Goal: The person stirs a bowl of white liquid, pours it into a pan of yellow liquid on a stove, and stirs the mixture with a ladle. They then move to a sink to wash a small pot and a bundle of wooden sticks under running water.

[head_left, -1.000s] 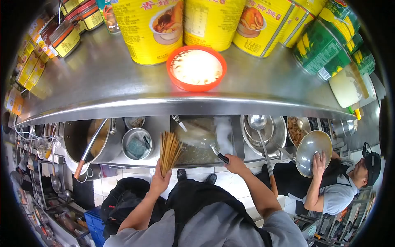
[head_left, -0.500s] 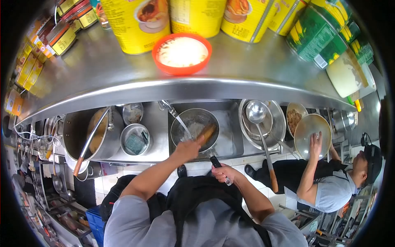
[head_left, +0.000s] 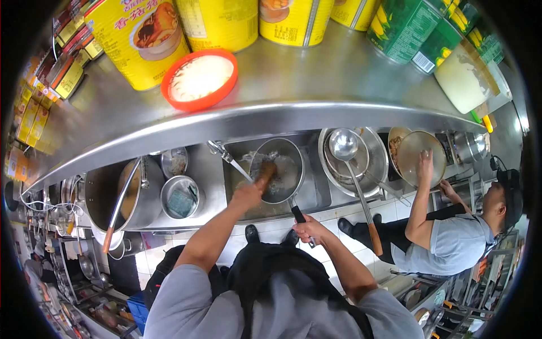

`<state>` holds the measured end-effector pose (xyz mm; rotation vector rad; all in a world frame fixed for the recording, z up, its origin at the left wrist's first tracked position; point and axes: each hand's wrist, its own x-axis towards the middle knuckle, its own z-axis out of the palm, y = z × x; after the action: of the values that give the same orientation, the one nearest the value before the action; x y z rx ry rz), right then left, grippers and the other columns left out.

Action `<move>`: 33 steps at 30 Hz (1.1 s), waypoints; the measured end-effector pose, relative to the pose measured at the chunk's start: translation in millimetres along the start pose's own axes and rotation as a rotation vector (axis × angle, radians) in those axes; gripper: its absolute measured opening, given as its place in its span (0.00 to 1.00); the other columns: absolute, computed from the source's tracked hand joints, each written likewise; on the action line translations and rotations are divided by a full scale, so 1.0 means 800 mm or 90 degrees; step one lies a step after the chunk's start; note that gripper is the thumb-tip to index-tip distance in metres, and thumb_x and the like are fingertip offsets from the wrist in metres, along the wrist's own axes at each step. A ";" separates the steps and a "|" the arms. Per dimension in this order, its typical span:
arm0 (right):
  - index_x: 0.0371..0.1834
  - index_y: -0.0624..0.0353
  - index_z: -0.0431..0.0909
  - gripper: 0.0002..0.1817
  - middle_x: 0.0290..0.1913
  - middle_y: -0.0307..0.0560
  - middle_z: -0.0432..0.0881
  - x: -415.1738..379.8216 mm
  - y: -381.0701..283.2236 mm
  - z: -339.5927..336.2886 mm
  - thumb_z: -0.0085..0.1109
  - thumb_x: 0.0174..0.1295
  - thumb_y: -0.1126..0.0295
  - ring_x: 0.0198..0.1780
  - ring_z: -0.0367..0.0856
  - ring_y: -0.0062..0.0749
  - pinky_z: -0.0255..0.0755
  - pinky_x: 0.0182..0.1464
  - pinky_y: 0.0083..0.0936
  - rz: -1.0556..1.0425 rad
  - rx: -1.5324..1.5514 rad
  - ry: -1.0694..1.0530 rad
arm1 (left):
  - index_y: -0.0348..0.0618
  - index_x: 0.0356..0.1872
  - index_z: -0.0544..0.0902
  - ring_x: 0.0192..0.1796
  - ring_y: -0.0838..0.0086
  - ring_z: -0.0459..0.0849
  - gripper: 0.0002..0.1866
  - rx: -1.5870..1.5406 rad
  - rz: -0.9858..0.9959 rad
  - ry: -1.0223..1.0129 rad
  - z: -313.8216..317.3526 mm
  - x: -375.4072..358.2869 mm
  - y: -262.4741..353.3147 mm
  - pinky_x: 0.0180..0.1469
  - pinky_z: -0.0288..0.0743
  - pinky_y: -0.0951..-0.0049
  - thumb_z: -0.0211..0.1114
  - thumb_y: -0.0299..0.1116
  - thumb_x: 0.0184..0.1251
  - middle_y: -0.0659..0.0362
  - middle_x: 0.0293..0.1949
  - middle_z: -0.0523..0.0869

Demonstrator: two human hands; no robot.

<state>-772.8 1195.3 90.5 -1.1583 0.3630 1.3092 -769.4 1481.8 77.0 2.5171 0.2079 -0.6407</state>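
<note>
My left hand [head_left: 248,195] is closed around a brown bristled scrubbing brush [head_left: 265,172], whose head is down inside a metal saucepan [head_left: 291,165]. The pan holds bubbly water and sits tilted in the sink [head_left: 320,189]. Closed on the pan's black handle [head_left: 297,213] is my right hand [head_left: 312,229], nearer my body. From the faucet [head_left: 221,151], a stream of water falls beside the pan's left rim, close to my left hand. The brush's tip is partly hidden by splashing water.
Left of the sink stand a large pot [head_left: 148,195] and a small pot holding a green pad [head_left: 181,203]. To the right, a long-handled ladle [head_left: 345,148] lies across metal bowls. A co-worker [head_left: 460,240] handles a large bowl [head_left: 416,171]. Overhead, a steel shelf [head_left: 293,85] carries cans.
The saucepan has shifted right and tilted, so the water stream now meets its left edge. My left hand and the brush have moved left. The view has turned slightly.
</note>
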 end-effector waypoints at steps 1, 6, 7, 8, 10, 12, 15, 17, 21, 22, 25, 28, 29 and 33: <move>0.37 0.49 0.65 0.15 0.20 0.32 0.66 0.001 0.000 -0.005 0.64 0.65 0.78 0.14 0.61 0.15 0.54 0.12 0.19 0.019 0.025 -0.028 | 0.66 0.77 0.65 0.55 0.42 0.85 0.29 0.016 0.027 -0.017 0.001 -0.006 0.009 0.59 0.79 0.48 0.54 0.47 0.76 0.41 0.52 0.86; 0.39 0.49 0.66 0.13 0.20 0.32 0.65 0.003 0.019 -0.005 0.63 0.67 0.77 0.14 0.60 0.16 0.55 0.13 0.20 -0.005 0.074 -0.049 | 0.66 0.75 0.66 0.51 0.44 0.87 0.29 0.033 0.069 -0.050 0.033 0.027 -0.004 0.52 0.80 0.43 0.56 0.42 0.74 0.41 0.47 0.87; 0.40 0.49 0.66 0.13 0.20 0.32 0.65 0.004 0.018 -0.002 0.63 0.67 0.77 0.15 0.61 0.16 0.55 0.14 0.20 0.001 0.075 -0.060 | 0.65 0.75 0.67 0.52 0.44 0.87 0.28 0.009 0.036 0.007 0.015 0.037 -0.008 0.53 0.80 0.43 0.56 0.43 0.74 0.41 0.49 0.87; 0.40 0.49 0.67 0.13 0.20 0.32 0.65 0.004 0.019 0.001 0.63 0.67 0.77 0.15 0.61 0.16 0.55 0.14 0.20 0.007 0.078 -0.070 | 0.64 0.75 0.67 0.53 0.44 0.87 0.28 -0.015 0.005 0.063 0.004 0.041 -0.006 0.54 0.80 0.43 0.56 0.43 0.74 0.42 0.50 0.87; 0.40 0.49 0.67 0.12 0.20 0.32 0.64 0.012 0.022 -0.007 0.62 0.67 0.76 0.15 0.61 0.16 0.55 0.14 0.20 0.006 0.067 -0.068 | 0.61 0.73 0.71 0.54 0.45 0.86 0.26 -0.008 0.062 0.001 0.014 0.037 0.013 0.55 0.80 0.45 0.55 0.44 0.75 0.45 0.53 0.87; 0.40 0.49 0.67 0.11 0.20 0.31 0.65 0.014 0.022 -0.009 0.62 0.68 0.76 0.15 0.61 0.16 0.54 0.14 0.19 0.027 0.035 -0.071 | 0.60 0.74 0.70 0.58 0.46 0.85 0.27 -0.028 0.136 0.010 0.034 0.027 0.017 0.60 0.78 0.47 0.55 0.45 0.75 0.44 0.56 0.86; 0.37 0.51 0.65 0.13 0.20 0.33 0.65 -0.003 0.020 0.008 0.63 0.65 0.75 0.15 0.62 0.17 0.58 0.16 0.21 0.022 0.051 -0.086 | 0.61 0.77 0.68 0.64 0.46 0.81 0.29 -0.044 0.045 -0.042 0.008 0.039 0.013 0.67 0.73 0.50 0.55 0.45 0.76 0.42 0.61 0.83; 0.38 0.52 0.65 0.12 0.20 0.32 0.66 0.002 0.013 0.011 0.62 0.66 0.74 0.16 0.62 0.17 0.59 0.16 0.21 0.007 0.040 -0.091 | 0.60 0.77 0.68 0.65 0.47 0.80 0.30 -0.062 0.011 -0.040 -0.012 0.037 0.024 0.69 0.72 0.51 0.55 0.45 0.76 0.43 0.63 0.82; 0.38 0.52 0.65 0.12 0.20 0.33 0.66 0.004 0.008 0.000 0.62 0.66 0.74 0.16 0.63 0.17 0.60 0.17 0.21 0.018 -0.010 -0.065 | 0.56 0.76 0.68 0.64 0.47 0.81 0.29 -0.027 0.151 -0.043 0.007 0.013 0.015 0.65 0.75 0.50 0.54 0.43 0.75 0.45 0.63 0.82; 0.38 0.52 0.65 0.12 0.20 0.33 0.66 -0.004 0.005 0.003 0.62 0.66 0.74 0.16 0.63 0.18 0.61 0.17 0.21 0.022 -0.002 -0.065 | 0.56 0.76 0.68 0.64 0.47 0.81 0.29 -0.031 0.147 -0.049 0.004 0.015 0.006 0.65 0.75 0.50 0.54 0.43 0.75 0.45 0.63 0.82; 0.37 0.52 0.64 0.13 0.19 0.33 0.66 0.010 0.007 0.000 0.62 0.66 0.74 0.15 0.63 0.18 0.61 0.17 0.21 0.023 -0.044 -0.056 | 0.61 0.77 0.67 0.62 0.46 0.82 0.29 -0.048 0.017 -0.016 0.004 0.046 -0.015 0.66 0.74 0.49 0.54 0.44 0.76 0.45 0.62 0.83; 0.40 0.51 0.64 0.13 0.19 0.33 0.65 0.013 0.002 -0.005 0.62 0.66 0.75 0.15 0.62 0.17 0.58 0.16 0.21 0.038 -0.048 -0.057 | 0.60 0.76 0.67 0.59 0.46 0.84 0.29 -0.099 0.204 0.001 0.054 0.023 -0.008 0.64 0.75 0.49 0.54 0.44 0.76 0.45 0.58 0.85; 0.43 0.50 0.65 0.13 0.19 0.32 0.65 0.013 -0.002 -0.006 0.62 0.66 0.76 0.15 0.61 0.17 0.55 0.14 0.21 0.053 -0.042 -0.040 | 0.60 0.76 0.67 0.59 0.45 0.84 0.29 -0.023 0.213 0.006 0.031 -0.003 0.003 0.63 0.76 0.48 0.54 0.44 0.76 0.45 0.57 0.85; 0.37 0.51 0.64 0.13 0.19 0.34 0.66 0.009 0.001 0.007 0.62 0.66 0.74 0.16 0.63 0.17 0.58 0.17 0.21 0.048 -0.017 -0.067 | 0.62 0.77 0.66 0.58 0.44 0.84 0.30 -0.019 -0.013 -0.014 -0.012 0.042 -0.041 0.62 0.76 0.46 0.55 0.44 0.75 0.43 0.57 0.85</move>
<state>-773.5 1203.6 86.7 -1.1025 0.3157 1.4394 -745.1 1515.3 53.3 2.4805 0.2345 -0.6693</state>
